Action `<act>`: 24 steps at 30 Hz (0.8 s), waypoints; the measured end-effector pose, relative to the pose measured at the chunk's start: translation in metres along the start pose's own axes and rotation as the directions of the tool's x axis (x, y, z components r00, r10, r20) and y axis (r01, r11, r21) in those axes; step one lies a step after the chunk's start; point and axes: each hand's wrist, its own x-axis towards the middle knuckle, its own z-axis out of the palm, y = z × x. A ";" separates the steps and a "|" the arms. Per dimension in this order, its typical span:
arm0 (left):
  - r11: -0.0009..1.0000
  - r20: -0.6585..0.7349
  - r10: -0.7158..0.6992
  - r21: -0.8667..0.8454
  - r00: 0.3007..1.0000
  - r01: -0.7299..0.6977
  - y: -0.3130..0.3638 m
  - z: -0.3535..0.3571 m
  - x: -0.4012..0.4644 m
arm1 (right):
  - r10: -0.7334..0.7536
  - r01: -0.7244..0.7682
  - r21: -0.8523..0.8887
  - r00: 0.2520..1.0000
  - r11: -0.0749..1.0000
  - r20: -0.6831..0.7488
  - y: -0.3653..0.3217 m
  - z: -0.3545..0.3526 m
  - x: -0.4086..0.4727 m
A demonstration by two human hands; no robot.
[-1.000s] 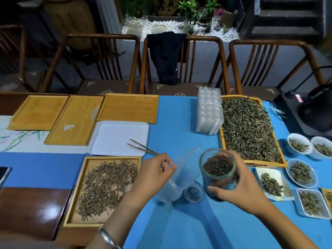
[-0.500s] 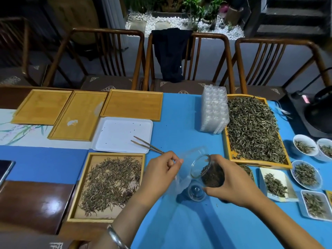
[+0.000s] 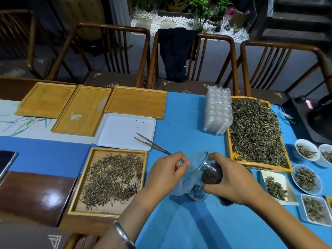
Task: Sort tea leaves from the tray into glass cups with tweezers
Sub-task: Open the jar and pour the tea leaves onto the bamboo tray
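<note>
Table [image 3: 188,123]: blue cloth, bearing trays and small dishes.
Large tray [image 3: 231,155]: heaped tea leaves, at right.
Near tray [image 3: 143,177]: thinner spread of leaves, left of both hands.
Right hand [image 3: 231,180]: gripping a tilted glass cup [image 3: 206,169] with dark leaves inside.
Left hand [image 3: 167,171]: pinching a clear plastic bag [image 3: 181,186] at the cup's mouth.
Tweezers [image 3: 150,143]: lying unheld across the white tray's [image 3: 125,130] corner.

blue tablecloth [image 3: 181,112], white tray [image 3: 125,131], dark tea leaves [image 3: 211,174]
</note>
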 end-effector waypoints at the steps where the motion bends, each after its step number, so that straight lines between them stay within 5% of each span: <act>1: 1.000 -0.005 -0.001 -0.003 1.000 0.001 0.000 0.000 0.000 | 0.011 -0.011 0.022 1.000 1.000 -0.006 -0.001 -0.001 -0.001; 16: 0.997 -0.028 -0.027 -0.068 0.999 0.025 -0.003 0.008 -0.007 | 0.051 0.069 -0.382 0.954 0.921 0.296 -0.024 -0.002 0.009; 24: 0.993 -0.043 -0.049 -0.110 0.998 0.044 -0.007 0.009 -0.008 | 0.091 0.070 -0.367 0.910 0.927 0.404 -0.032 -0.006 0.026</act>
